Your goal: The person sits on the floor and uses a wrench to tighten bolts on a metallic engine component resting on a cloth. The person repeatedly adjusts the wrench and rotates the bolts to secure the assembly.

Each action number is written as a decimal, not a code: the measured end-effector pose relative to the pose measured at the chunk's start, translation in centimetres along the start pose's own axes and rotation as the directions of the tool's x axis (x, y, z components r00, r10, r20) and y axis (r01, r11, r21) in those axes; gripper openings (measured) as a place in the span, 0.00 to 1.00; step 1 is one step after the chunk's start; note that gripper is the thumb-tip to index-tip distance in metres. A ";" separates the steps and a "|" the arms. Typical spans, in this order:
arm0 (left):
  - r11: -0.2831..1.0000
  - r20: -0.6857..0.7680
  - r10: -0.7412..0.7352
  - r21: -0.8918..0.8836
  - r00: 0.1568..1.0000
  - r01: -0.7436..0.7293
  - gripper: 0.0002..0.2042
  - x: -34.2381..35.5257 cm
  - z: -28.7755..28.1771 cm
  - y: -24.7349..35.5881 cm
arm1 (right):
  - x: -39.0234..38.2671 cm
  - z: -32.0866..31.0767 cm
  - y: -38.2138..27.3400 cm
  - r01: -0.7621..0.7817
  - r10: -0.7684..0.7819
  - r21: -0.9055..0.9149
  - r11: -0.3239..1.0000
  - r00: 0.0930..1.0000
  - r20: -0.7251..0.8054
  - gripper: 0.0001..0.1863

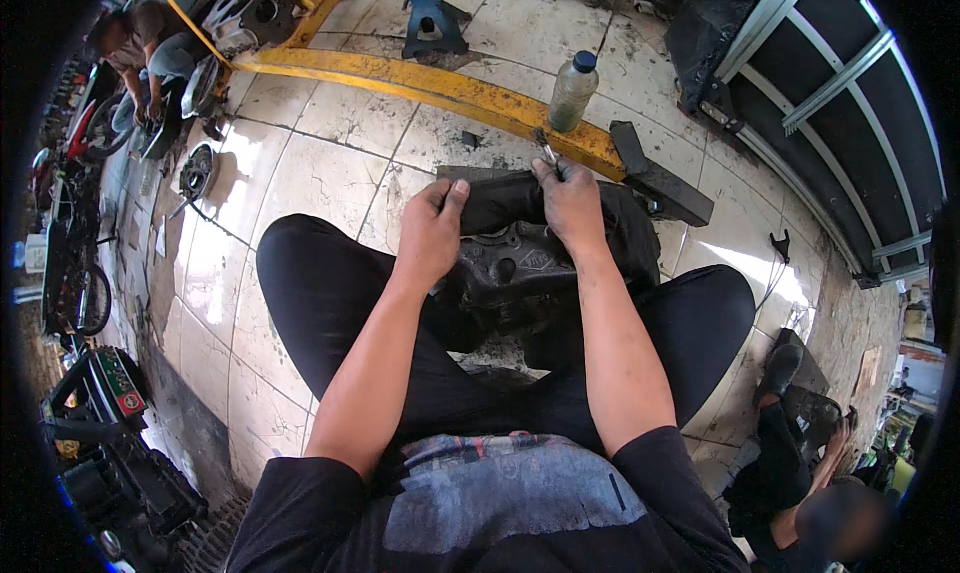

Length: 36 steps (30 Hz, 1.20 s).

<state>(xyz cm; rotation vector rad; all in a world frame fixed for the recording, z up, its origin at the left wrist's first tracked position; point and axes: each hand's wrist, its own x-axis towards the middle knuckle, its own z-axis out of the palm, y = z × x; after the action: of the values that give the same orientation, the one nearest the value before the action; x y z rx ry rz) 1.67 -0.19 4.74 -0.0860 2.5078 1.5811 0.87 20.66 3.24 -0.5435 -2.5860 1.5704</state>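
Observation:
Between my bent legs sits a black metal vehicle part (505,278), with a dark pad or cover (495,193) along its top. My left hand (435,213) is closed on the left part of this dark cover, thumb on top. My right hand (567,203) is closed at the cover's right part, and a small shiny metal piece (545,148) sticks up from its fingers; I cannot tell exactly what it is. A plastic bottle (572,93) with a dark cap stands just beyond my right hand.
A yellow beam (420,78) crosses ahead, with a dark block (670,188) at right and a blue stand (433,28) behind. Co-workers sit at upper left (150,48) and lower right (775,453). A dark metal-framed panel (810,123) stands right; motorcycle parts (120,403) lie left.

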 end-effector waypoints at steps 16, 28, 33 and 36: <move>0.920 0.066 -0.032 0.393 0.997 0.003 0.17 -2.2 1.9 -0.8 | -2.5 3.0 4.5 0.001 -0.001 -0.011 1.000 1.000 0.023 0.25; 0.824 -0.014 -0.023 0.566 1.000 0.027 0.18 0.7 3.0 1.4 | 0.9 3.2 6.7 -0.103 0.099 0.035 0.994 0.990 0.102 0.24; 0.751 0.183 -0.148 0.660 0.972 -0.010 0.20 -3.2 2.6 2.5 | 1.3 2.9 7.8 -0.141 0.137 0.046 0.989 0.988 0.072 0.19; 0.763 0.207 -0.237 0.644 0.949 0.050 0.19 -5.7 1.7 0.2 | -1.1 1.8 5.5 -0.065 0.083 -0.085 0.994 0.969 0.234 0.23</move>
<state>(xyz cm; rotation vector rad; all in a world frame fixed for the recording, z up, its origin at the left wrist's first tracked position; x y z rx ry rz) 7.42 1.18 5.26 0.0311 2.5755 0.5659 2.92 21.06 -2.26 -0.4908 -2.8421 1.6587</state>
